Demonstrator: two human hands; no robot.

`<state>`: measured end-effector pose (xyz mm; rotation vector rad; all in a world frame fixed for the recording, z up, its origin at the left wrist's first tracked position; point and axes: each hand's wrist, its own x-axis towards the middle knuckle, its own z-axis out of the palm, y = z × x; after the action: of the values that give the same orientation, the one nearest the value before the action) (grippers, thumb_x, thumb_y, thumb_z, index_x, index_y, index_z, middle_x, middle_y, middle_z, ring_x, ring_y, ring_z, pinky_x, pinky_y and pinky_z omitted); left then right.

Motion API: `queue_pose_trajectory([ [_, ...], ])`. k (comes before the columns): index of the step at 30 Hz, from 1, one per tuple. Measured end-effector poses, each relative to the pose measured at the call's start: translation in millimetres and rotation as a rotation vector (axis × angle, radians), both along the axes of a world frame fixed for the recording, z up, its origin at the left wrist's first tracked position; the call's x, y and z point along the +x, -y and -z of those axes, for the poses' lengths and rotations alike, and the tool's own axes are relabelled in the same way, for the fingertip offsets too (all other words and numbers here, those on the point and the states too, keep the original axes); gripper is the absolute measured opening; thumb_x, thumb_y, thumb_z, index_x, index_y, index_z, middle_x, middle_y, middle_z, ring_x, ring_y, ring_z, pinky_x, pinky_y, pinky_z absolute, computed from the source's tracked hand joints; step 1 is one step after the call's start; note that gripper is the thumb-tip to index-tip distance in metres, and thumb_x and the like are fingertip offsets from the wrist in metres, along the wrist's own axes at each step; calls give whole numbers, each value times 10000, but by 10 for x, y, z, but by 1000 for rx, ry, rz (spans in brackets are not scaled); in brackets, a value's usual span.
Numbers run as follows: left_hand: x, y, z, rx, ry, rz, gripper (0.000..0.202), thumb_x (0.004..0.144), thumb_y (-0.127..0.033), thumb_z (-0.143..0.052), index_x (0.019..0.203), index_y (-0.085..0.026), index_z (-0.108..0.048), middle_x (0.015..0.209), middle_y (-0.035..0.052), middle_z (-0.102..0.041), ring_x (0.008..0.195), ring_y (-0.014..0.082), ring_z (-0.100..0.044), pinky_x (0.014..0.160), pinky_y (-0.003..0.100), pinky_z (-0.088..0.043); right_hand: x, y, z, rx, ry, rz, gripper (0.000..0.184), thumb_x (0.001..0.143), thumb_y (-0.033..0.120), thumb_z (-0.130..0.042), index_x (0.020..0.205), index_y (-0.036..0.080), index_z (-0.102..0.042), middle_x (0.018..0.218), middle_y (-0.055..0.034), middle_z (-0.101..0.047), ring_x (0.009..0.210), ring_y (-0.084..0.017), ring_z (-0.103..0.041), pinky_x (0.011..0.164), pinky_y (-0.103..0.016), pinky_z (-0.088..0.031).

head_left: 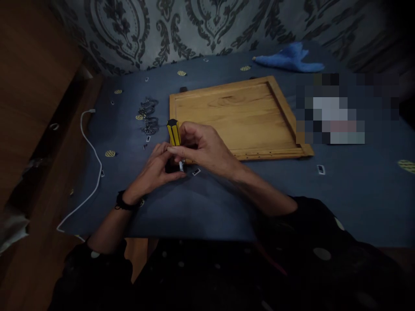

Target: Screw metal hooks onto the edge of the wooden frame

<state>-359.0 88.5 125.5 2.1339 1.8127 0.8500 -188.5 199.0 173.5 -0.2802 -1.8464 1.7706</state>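
Observation:
A screwdriver (174,133) with a yellow and black handle stands nearly upright, its butt end up. My right hand (202,142) grips it low on the handle, thumb and fingers closed. Just below, my left hand (155,168) curls its fingers around a small shiny metal piece (181,166), of a kind I cannot make out. Both hands meet at the near left corner of a shallow wooden tray (223,114), which lies flat with its raised rim up. The screwdriver's tip is hidden behind my fingers.
Several dark metal pieces (149,116) lie in a heap left of the tray, with small loose bits nearby. A white cable (100,162) runs along the left side of the blue patterned cloth (201,211). A blue cloth item (288,60) lies at the back right; a blurred patch (339,114) covers something beside the tray.

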Motion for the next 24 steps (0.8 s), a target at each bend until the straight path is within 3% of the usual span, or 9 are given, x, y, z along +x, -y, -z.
queue_pose_trajectory([
  [5, 9, -11, -25, -22, -4, -2, 438, 847, -561, -764, 1064, -203, -637, 1061, 74, -622, 1022, 273, -579, 897, 426, -516, 47, -33, 5, 62, 13, -74, 159, 907, 330, -684, 886, 183, -628, 788, 4, -685, 748, -150, -689, 692, -278, -548],
  [14, 25, -9, -34, -88, 41, -45, 426, 835, -562, -769, 1051, -204, -689, 1046, 82, -628, 1061, 302, -575, 953, 488, -495, 8, 7, 70, 43, -21, -3, 131, 840, 253, -694, 794, 193, -587, 708, 40, -636, 666, -136, -665, 610, -258, -512],
  [18, -2, -2, -48, -79, 74, -12, 447, 832, -597, -760, 1028, -203, -681, 1064, 83, -635, 1062, 290, -579, 944, 470, -505, 11, 6, 78, 52, -39, -2, 152, 841, 278, -702, 798, 185, -591, 707, 37, -630, 657, -126, -641, 603, -253, -498],
  [21, -61, 25, -154, -83, 173, 37, 484, 818, -622, -764, 1067, -217, -679, 1075, 76, -652, 1045, 267, -606, 939, 448, -518, 11, 7, 81, 59, -47, -7, 237, 847, 358, -735, 798, 189, -576, 690, 49, -602, 638, -113, -601, 591, -249, -470],
  [24, -68, 52, -371, -6, 376, -7, 493, 834, -572, -774, 1178, -236, -662, 1127, 76, -673, 1069, 242, -647, 944, 403, -539, 7, 11, 84, 90, -35, 21, 287, 851, 424, -742, 811, 190, -580, 703, 48, -578, 660, -112, -566, 605, -257, -450],
])
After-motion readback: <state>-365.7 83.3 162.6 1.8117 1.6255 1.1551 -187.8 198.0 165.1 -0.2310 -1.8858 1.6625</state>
